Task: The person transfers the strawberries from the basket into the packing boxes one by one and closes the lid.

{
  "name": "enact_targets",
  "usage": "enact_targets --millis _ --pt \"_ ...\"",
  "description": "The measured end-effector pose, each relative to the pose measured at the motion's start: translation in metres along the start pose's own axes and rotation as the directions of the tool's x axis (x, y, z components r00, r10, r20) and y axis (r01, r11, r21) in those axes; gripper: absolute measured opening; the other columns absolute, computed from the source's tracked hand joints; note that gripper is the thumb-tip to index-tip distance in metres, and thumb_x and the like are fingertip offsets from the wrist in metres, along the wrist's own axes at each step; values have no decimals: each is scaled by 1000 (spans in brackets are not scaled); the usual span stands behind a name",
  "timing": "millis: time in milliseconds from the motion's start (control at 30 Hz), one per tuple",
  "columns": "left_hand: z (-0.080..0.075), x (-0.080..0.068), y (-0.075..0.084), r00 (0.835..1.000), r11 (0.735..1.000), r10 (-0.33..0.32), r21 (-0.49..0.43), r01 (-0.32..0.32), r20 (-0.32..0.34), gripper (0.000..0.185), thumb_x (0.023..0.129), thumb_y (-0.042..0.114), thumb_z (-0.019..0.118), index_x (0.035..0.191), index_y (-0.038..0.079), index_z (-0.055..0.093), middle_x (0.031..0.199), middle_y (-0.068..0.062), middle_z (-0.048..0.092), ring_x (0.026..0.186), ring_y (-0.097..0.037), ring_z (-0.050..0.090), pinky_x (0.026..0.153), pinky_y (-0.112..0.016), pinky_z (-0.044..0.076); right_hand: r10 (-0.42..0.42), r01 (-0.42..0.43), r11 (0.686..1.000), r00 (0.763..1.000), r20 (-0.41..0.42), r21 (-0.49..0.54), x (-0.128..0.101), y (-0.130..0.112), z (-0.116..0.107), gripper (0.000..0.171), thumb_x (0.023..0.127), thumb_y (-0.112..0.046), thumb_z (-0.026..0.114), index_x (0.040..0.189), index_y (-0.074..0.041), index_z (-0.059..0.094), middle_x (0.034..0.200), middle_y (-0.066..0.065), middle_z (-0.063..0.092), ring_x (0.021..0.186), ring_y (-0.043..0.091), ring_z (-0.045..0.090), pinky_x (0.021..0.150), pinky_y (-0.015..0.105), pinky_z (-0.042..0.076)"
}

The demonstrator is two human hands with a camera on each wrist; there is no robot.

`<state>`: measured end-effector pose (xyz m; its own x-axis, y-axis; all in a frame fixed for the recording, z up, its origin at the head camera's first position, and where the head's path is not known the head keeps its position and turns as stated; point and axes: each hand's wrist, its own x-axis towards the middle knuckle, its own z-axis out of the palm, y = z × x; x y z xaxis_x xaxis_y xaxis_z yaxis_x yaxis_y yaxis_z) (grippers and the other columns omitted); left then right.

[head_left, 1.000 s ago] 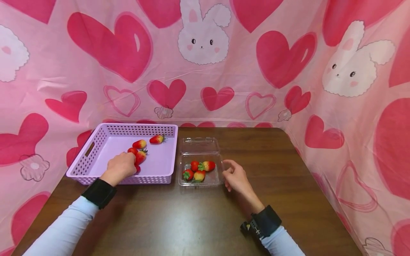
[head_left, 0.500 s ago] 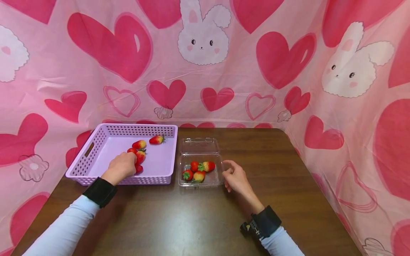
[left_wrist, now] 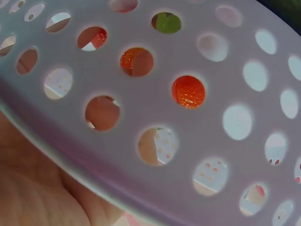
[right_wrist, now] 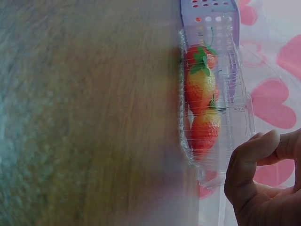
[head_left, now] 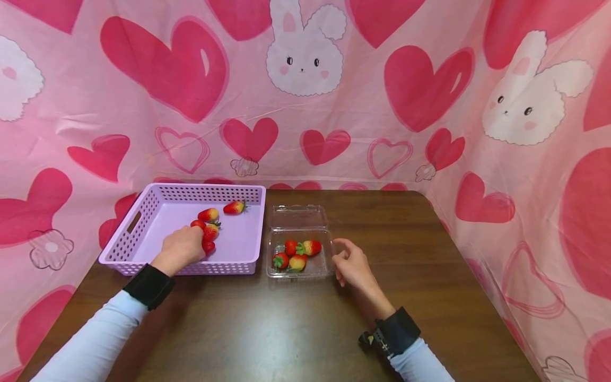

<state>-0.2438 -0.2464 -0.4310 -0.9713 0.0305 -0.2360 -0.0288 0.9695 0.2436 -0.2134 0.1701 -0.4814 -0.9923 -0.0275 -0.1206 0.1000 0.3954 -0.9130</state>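
Strawberries sit in a purple basket, and five of them show there. They are red, with yellow on some, and green leaves show on two. Most are in a bunch, and one lies apart, near the far right corner.

The left hand reaches down into the basket, right by the bunch. Its fingertips are hidden, so I cannot tell if they hold a berry.

Just to the right of the basket is a clear box. Four more berries are inside it. Its lid is tipped back, away from the person.

The right hand is beside the right side of the box. Its fingers are loosely bent and I see nothing in them. I cannot tell if they touch the box. The two hands are well apart.

Both arms have pale blue sleeves and black wrist bands. Everything stands on a brown table. Behind it hangs a pink cloth with hearts and white bunnies.
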Motion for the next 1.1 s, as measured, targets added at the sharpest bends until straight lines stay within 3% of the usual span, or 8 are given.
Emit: enact_targets --millis 533,767,933,1100 --pt "-4 -2 11 997 999 34 -29 -36 -75 49 86 33 82 104 -9 65 82 -17 62 78 -35 60 67 -50 55 -36 36 999 999 1 -1 1 -2 1 47 94 2 58 141 -3 57 66 8 59 43 18 52 41 32 48" --pt "-9 -5 18 990 996 53 -59 -61 -132 37 87 34 81 90 0 65 77 -14 59 74 -33 58 63 -45 51 -32 32 999 999 -5 -5 2 -3 1 47 94 1 58 141 -4 57 65 9 59 43 19 51 41 32 49" --pt "-9 -6 22 973 995 88 -28 -96 -214 33 88 29 80 90 -1 65 83 -18 63 78 -36 59 63 -50 53 -26 26 1000 1000 -5 -11 3 -2 1 47 95 0 58 141 -5 57 65 9 58 43 19 51 42 32 49" --pt "-6 -8 24 935 988 147 -1 -156 -322 29 87 21 80 95 -1 65 82 -18 63 81 -38 58 60 -52 52 -36 36 999 999 -1 -13 2 0 2 47 95 1 58 141 -4 57 66 8 58 43 19 51 41 32 49"
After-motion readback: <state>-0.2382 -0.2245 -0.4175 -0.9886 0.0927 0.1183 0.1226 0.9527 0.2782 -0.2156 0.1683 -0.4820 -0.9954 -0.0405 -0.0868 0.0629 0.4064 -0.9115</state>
